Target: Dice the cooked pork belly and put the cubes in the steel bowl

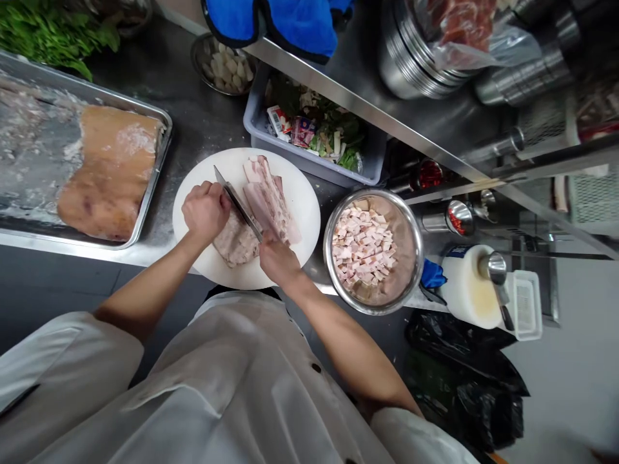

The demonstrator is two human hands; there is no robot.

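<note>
A slab of pork belly (236,246) lies on a round white cutting board (300,193). Several strips cut from it (265,187) rest along its right side. My right hand (280,261) is closed round the handle of a kitchen knife (244,214), whose blade slants up and left across the board between slab and strips. My left hand (207,209) is curled over the slab's upper left end, close beside the blade; its fingertips are partly hidden. To the right, a steel bowl (411,258) holds a heap of diced pork belly (365,245).
On the left is a metal tray (167,138) with a large skin-on pork piece (113,171). Behind the board stand a grey bin of scraps (309,154) and a bowl of pale pieces (225,67). A steel shelf edge (338,93) overhangs. A white tub (467,290) is at right.
</note>
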